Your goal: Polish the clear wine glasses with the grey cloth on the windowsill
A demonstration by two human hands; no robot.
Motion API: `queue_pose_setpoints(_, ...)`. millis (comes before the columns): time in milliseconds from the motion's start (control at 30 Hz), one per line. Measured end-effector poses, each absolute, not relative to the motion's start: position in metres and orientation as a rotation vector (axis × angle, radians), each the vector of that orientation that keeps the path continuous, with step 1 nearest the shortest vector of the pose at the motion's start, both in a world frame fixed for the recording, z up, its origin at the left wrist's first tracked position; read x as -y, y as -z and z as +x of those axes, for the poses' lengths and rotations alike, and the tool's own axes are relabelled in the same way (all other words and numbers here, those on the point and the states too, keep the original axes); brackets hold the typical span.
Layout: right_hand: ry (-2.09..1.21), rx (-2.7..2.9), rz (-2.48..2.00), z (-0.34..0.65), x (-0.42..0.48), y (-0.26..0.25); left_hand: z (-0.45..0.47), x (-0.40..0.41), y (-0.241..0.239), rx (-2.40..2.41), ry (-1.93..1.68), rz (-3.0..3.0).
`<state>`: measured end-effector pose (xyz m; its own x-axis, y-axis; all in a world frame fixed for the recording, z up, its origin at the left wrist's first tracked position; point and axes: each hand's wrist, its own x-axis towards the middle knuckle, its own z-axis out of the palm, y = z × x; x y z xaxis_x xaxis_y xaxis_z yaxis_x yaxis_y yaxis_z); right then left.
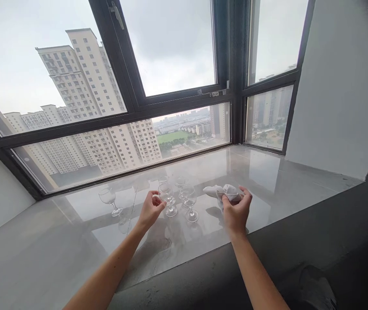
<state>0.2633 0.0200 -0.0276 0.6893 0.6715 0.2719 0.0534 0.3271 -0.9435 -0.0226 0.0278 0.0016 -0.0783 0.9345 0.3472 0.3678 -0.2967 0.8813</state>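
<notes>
My left hand [151, 211] is closed on the left side of a clear stemmed glass [171, 210], thumb in front and fingers curled at the bowl. This glass stands upright, its foot on the glossy sill. Just to its right is another stemmed glass [189, 198], with one more glass [181, 183] behind, partly hidden. Farther left, a separate stemmed glass [108, 197] stands alone. Over the sill on the right, my right hand [237, 211] grips a bunched white cloth [224, 191] between thumb and fingers.
The grey tiled sill [57, 249] has a front edge dropping to a dark area below. Dark window frames [177, 97] rise behind the glasses, with tall buildings outside. A white wall [339, 94] closes off the right side.
</notes>
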Motion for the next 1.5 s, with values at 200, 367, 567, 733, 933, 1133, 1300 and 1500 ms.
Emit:
queue_pose_setpoints(200,-0.453,0.736,-1.201,0.264,-0.016,0.025,-0.061,-0.026,-0.023,-1.671,-1.932,1.451)
queue_pose_setpoints(367,-0.441,0.752,-1.236,0.266,-0.017,0.027,-0.084,-0.034,-0.033,-1.937,-2.367,1.198)
queue_pose_setpoints(567,-0.402,0.802,-1.274,0.267,-0.019,0.029,-0.109,-0.044,-0.026,-2.383,-2.406,0.970)
queue_pose_setpoints(733,-0.376,0.828,-1.360,0.268,-0.021,0.033,-0.120,-0.056,-0.014,-2.481,-2.174,0.822)
queue_pose_setpoints(933,-0.368,0.863,-1.397,0.264,-0.026,0.034,-0.139,-0.069,0.000,-2.280,-2.072,0.511)
queue_pose_setpoints(1133,-0.383,0.906,-1.401,0.261,-0.032,0.036,-0.147,-0.080,0.013,-2.078,-2.032,0.527)
queue_pose_setpoints(1300,-0.306,0.974,-1.524,0.258,-0.037,0.039,-0.140,-0.084,0.018,-2.066,-2.017,0.622)
queue_pose_setpoints(1500,-0.258,1.003,-1.545,0.254,-0.040,0.038,-0.130,-0.083,0.017,-2.108,-1.914,0.747)
